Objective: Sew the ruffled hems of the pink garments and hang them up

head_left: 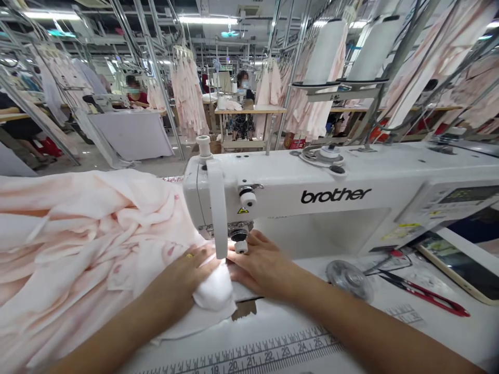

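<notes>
A white Brother sewing machine [335, 192] stands across the table in front of me. Pale pink fabric [78, 249] is heaped to its left and runs under the needle area. My left hand [187, 270] lies flat on the fabric just left of the presser foot, fingers stretched out, a ring on one finger. My right hand [261, 265] rests flat on the fabric right of the needle, fingers extended toward the foot. A small white fabric piece [214, 296] bulges between both hands.
Red-handled thread snips [424, 296] and a clear round disc [349, 278] lie on the table at right, next to a phone [460, 265]. A printed ruler [265, 356] runs along the front edge. Garments hang on racks behind; other people sit at far workstations.
</notes>
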A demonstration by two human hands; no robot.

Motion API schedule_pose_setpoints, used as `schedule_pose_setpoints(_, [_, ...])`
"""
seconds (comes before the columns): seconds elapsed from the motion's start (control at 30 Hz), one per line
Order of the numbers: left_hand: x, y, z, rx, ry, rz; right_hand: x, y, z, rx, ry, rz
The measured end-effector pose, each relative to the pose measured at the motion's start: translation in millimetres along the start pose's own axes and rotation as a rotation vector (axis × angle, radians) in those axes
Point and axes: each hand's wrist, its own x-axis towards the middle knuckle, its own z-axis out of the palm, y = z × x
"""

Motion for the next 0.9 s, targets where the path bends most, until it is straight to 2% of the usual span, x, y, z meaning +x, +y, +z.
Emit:
schedule_pose_setpoints(0.13, [3,-2,-2.9,0.07,0.056,0.044,0,4,-3,-0.022,0.028,-0.04])
schedule_pose_setpoints(0.23, [4,7,-9.0,0.087,0.119,0.112,-2,6,-5,-0.021,0.037,-0.147])
schedule_pose_setpoints(0.37, [2,19,-15.3,-0.001,0.083,0.195,-4,7,-5,-0.023,0.012,-0.313])
schedule_pose_setpoints(0.6, [2,9,-9.1,0.049,0.099,0.185,-3,8,-4,-0.032,0.026,-0.258])
schedule_pose_setpoints(0.73, [3,7,-10.1,0.041,0.12,0.226,-3,9,-7,-0.004,0.009,-0.324])
schedule_pose_setpoints(0.83, [1,11,-10.9,-0.022,0.071,0.24,-4,8,-8,0.017,0.003,-0.365])
schedule_pose_setpoints(0.9, [-1,13,-10.8,-0.087,0.034,0.181,-5,8,-7,0.034,-0.003,-0.373])
